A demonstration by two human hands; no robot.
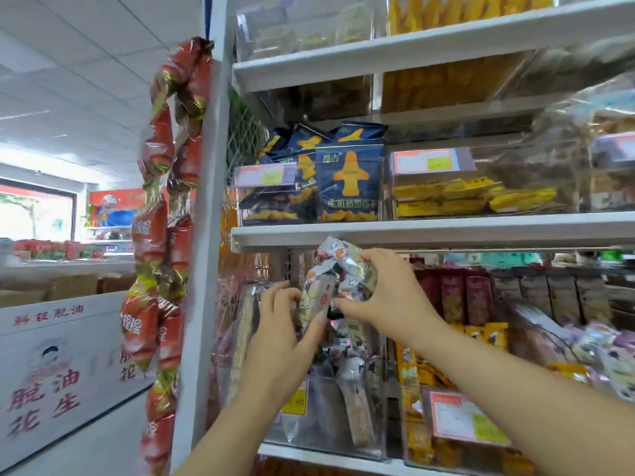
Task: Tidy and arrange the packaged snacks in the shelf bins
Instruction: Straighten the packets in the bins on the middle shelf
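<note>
Both hands are raised before the shelf, just under the white shelf board; between them is a bunch of silver snack packets printed with cartoon figures. The bunch is held above the clear bin at the left end of the lower shelf, where more packets of the same kind lie heaped. The right hand grips the bunch from the right, thumb low and fingers curled over the top; the left hand holds the lower left packet, thumb laid up its face, fingers curled behind it. On the shelf above stand navy biscuit bags printed with yellow aeroplane shapes; right of them yellow packets lie flat. A strip of red snack packs hangs on the shelf's left upright; far left stands a white carton with red characters.
</note>
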